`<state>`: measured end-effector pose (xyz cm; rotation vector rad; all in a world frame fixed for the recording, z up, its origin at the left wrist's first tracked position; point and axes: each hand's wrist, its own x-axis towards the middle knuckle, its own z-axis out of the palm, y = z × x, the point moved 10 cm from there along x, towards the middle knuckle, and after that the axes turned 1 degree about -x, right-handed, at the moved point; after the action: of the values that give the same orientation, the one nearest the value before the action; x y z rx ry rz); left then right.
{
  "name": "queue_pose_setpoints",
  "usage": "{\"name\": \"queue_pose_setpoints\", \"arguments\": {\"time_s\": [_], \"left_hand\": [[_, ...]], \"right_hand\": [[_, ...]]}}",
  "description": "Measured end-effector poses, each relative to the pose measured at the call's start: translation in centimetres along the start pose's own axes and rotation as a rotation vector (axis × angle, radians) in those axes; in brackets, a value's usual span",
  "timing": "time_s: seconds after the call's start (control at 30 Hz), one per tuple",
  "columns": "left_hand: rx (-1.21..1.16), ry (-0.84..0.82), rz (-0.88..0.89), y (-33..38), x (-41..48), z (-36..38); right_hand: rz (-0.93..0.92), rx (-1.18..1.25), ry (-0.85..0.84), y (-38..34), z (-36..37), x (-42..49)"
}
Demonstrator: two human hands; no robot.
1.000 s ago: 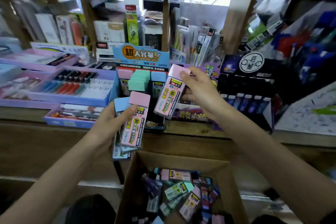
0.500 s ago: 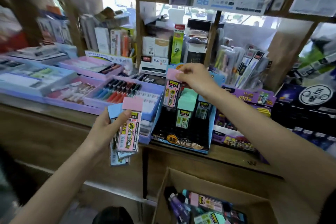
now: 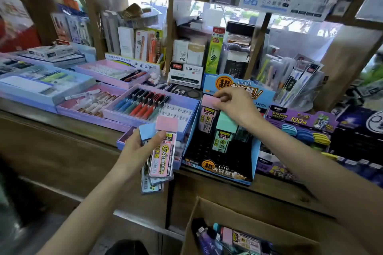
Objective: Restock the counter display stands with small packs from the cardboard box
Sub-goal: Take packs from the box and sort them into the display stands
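Observation:
A blue and black display stand (image 3: 217,168) sits on the wooden counter, holding a few upright packs, one mint-capped (image 3: 224,130). My right hand (image 3: 236,105) pinches the pink cap of a pack (image 3: 208,115) that stands in the stand's back left slot. My left hand (image 3: 137,151) grips a fanned stack of packs (image 3: 162,151) in front of the counter, a pink-capped one on top and blue-capped ones behind. The open cardboard box (image 3: 207,211) lies below at the bottom right, with several loose packs inside.
Purple and blue trays of pens (image 3: 145,105) fill the counter to the left of the stand. A purple eraser display (image 3: 300,124) stands to its right. Boxed stationery and hanging packs crowd the wooden shelving behind. The counter's front panel (image 3: 62,151) drops below my left hand.
My right hand has carried its pink-capped pack from mid-air into the stand's back left slot and lowered it there. My left hand keeps its stack. The view has swung left and up.

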<state>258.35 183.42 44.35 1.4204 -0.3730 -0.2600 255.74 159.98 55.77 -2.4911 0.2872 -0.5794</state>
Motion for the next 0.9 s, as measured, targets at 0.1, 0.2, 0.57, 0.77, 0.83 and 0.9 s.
{"name": "queue_pose_setpoints", "arguments": {"time_s": [0.1, 0.2, 0.57, 0.77, 0.83, 0.9], "left_hand": [[-0.004, -0.002, 0.001, -0.1, 0.1, 0.0], [-0.015, -0.009, 0.008, 0.0, 0.1, 0.5], [-0.076, -0.081, -0.001, 0.8, -1.0, 3.9], [-0.029, -0.143, 0.044, 1.6, -1.5, 6.6], [-0.040, -0.144, 0.038, 1.4, -1.8, 6.9], [-0.050, -0.136, 0.031, 1.3, -2.2, 7.0]], "right_hand": [[-0.071, -0.080, -0.023, -0.4, 0.4, -0.2], [-0.106, -0.185, -0.002, -0.6, 0.9, -0.3], [-0.282, -0.018, -0.046, -4.5, 1.0, -5.4], [0.039, 0.518, -0.327, -3.0, 4.1, -8.8], [0.065, 0.563, -0.305, -2.6, 3.6, -8.9], [0.067, 0.565, -0.297, -2.6, 3.4, -9.1]]}}
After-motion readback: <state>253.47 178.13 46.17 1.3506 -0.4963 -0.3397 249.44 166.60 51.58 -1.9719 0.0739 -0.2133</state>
